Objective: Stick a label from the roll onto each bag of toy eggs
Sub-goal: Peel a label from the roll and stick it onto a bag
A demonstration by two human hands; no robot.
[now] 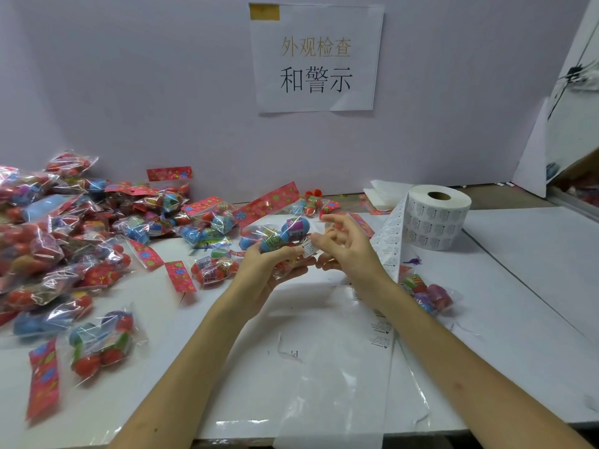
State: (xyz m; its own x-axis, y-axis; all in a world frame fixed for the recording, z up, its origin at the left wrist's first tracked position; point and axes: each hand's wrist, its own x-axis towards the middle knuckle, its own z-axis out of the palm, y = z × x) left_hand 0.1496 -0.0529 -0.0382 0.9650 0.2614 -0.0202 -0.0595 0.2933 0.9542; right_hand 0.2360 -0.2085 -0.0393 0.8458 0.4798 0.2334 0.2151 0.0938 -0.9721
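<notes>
Left grip (pixel 262 270) holds bag of toy eggs (pixel 278 236), right grip (pixel 346 254) pinches label (pixel 307 247) touching it, roll (pixel 436 218) at 2 o'clock.

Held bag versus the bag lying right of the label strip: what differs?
The held bag is up off the table, gripped by the left hand; the right-side bag lies on it. The held bag shows mostly blue eggs, the right-side bag purple, red and green ones. A label sits against the held bag by the right hand; I see none on the right-side bag. Both are clear bags of toy eggs.
</notes>
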